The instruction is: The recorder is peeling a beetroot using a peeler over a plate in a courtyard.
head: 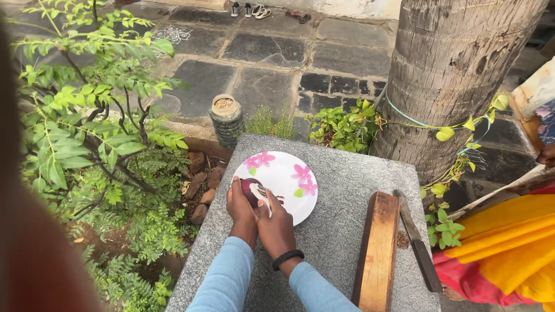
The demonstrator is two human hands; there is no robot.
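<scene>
lt blue sleeves [231,277], blk wristband [287,258]

A: Granite slab [347,190] carries a wooden block [377,251], long blade [416,242] just right of it.
B: Palm trunk [451,75] behind, leafy shrub [87,121] left, dark ribbed jar [226,118] beyond slab, sandals [248,10] far back.

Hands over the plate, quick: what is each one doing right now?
Left hand: closed around a dark red onion, over the flowered plate.
Right hand: fingers closed at the onion's pale side; what they grip cannot be told.
</scene>
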